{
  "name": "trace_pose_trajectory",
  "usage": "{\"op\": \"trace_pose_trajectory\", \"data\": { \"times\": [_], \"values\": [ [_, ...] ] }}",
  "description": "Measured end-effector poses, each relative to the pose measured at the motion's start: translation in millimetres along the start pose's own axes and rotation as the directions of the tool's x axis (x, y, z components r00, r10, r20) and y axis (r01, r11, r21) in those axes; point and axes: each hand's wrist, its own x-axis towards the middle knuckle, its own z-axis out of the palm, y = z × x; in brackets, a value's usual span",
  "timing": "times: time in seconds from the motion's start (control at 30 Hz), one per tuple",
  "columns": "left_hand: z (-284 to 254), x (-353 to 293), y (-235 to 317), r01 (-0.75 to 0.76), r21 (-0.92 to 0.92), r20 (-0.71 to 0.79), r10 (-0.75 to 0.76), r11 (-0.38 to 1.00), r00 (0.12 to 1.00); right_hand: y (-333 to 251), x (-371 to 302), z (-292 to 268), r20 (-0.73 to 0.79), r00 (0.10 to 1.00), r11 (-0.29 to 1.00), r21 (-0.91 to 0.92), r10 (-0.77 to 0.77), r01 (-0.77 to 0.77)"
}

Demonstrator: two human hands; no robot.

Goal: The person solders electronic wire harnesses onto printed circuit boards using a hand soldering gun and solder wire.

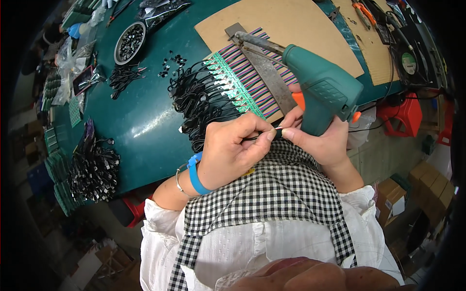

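Green tabletop (141, 104) under brown board (296, 24), black cables (191, 99), round bowl (117, 54).

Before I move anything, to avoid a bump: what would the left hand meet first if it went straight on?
The left hand would probably meet the right hand first, at its thumb, though depth is unclear.

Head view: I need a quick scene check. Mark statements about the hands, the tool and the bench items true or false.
1. The right hand holds the green, pistol-shaped plastic tool. True.
2. The left hand has nothing around its wrist. False: a bright blue band circles it.
3. The flat, grey metal bar lies across the thin multicoloured wires. True.
4. The bowl of small dark parts stands to the right of the tool. False: the round, grey-rimmed bowl stands left of it.
5. The hands are far apart. False: their fingertips nearly meet.
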Motion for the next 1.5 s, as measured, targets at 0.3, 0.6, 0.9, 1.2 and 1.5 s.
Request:
{"op": "trace_pose_trajectory", "data": {
  "times": [0.3,0.6,0.9,1.2,1.5],
  "values": [
    [7,1,-8,-0.107,0.048,-0.055,0.109,0.993,0.993,-2,0,7,0.005,1.0,1.0,0.015,0.006,-0.007],
    [11,1,-8,-0.119,0.088,-0.118,0.129,0.989,0.985,5,-3,7,0.002,0.999,0.997,-0.061,-0.047,0.047],
    [7,-4,-8,0.048,-0.102,-0.088,-0.057,0.994,0.994,0,-14,10,-0.022,0.998,0.998,-0.036,0.056,-0.056],
    [8,-8,-13,0.148,-0.188,0.004,-0.15,0.971,0.989,1,-7,6,-0.015,0.997,0.998,0.004,0.07,-0.07],
    [-5,-4,-14,0.14,0.153,-0.117,-0.123,0.978,0.986,-10,-13,1,-0.134,0.981,0.989,0.069,0.139,-0.13]
  ]
}}
